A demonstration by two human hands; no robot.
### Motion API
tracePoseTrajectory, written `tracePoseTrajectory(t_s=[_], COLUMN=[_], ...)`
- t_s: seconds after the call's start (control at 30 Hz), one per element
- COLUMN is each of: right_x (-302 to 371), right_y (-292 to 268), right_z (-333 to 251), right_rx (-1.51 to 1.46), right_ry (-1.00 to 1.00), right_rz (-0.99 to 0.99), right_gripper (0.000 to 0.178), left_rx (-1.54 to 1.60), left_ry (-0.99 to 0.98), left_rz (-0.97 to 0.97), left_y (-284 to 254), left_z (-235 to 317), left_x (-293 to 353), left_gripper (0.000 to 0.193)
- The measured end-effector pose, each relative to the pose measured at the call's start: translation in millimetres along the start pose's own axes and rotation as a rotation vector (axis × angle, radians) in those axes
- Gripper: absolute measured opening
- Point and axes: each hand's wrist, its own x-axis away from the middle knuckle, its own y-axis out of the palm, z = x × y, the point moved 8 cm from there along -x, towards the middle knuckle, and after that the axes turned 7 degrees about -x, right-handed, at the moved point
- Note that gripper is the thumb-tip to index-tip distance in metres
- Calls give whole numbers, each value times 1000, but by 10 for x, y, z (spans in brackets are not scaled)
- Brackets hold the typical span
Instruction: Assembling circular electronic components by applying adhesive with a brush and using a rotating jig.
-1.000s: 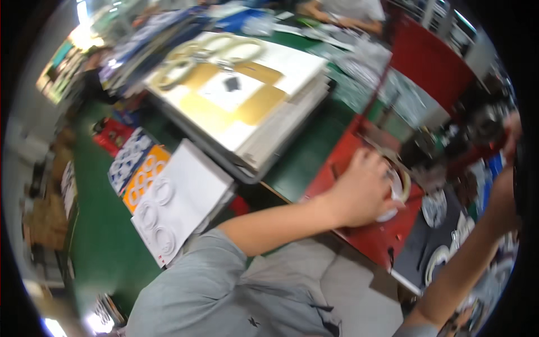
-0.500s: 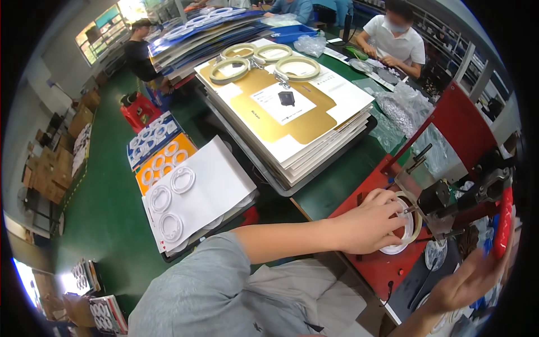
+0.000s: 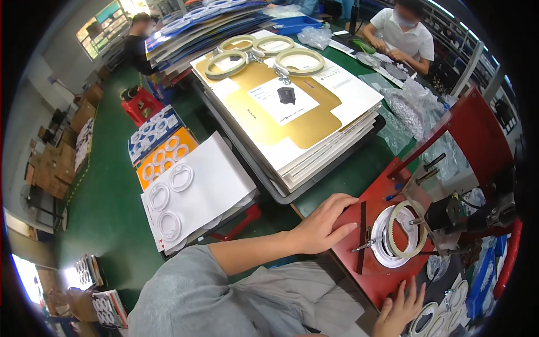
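My left hand (image 3: 324,226) is open at the left edge of a red press base (image 3: 376,286), thumb and fingers apart with nothing in them. Near the front of that base my right hand (image 3: 401,309) lies with its fingers spread, also holding nothing. Between and beyond the hands a white ring (image 3: 379,253) lies flat on the base. A cream toothed ring (image 3: 400,256) leans over it, partly covering it, beside the black press head (image 3: 441,213). From the rings' left side a small metal connector (image 3: 365,245) sticks out toward my left hand.
Several cream rings lie on a card stack (image 3: 314,168) at the back. White rings rest on white sheets (image 3: 213,191) to the left. At right are the press's red lever (image 3: 508,264) and more rings (image 3: 426,320). A co-worker (image 3: 401,33) sits at the far right.
My left hand has let go of the rings and drawn back left. The right hand has come off the red lever, down to the base's front. The lever has dropped lower.
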Motion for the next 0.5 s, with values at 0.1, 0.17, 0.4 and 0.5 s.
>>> tracePoseTrajectory(t_s=[0.1,0.17,0.4,0.5], right_x=[85,103,-68,-178], right_y=[50,48,-94,-323], right_z=[16,21,-1,-126], right_rx=[-37,-46,-54,-315], right_ry=[17,20,-37,59], right_rz=[-28,-38,-6,208], right_gripper=[52,54,42,34], left_rx=[-1,-1,-35,-64], left_ry=[-25,-25,1,31], left_rz=[13,16,38,70], left_y=[9,11,-5,-112], left_z=[-30,-28,-18,103], left_x=[4,13,34,33], left_gripper=[53,52,50,49])
